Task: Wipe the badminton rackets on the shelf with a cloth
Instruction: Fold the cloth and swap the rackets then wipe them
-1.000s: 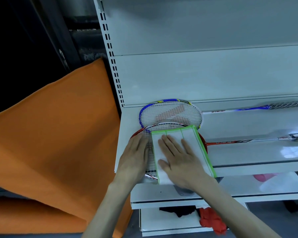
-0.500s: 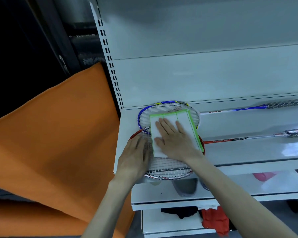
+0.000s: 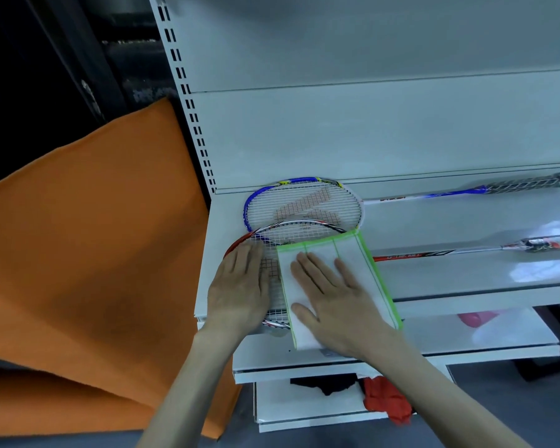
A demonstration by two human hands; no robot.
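Wiping red racket head w/ cloth, judged mid-stroke. R hand flat on cloth, fingers straight, pressing, gripping nothing. L hand flat on strings, steadying frame. Both rackets lie on shelf, heads overlapping at left end. Next prob: shaft, then blue racket. Count: 2 rackets, 1 cloth, 2 hands.
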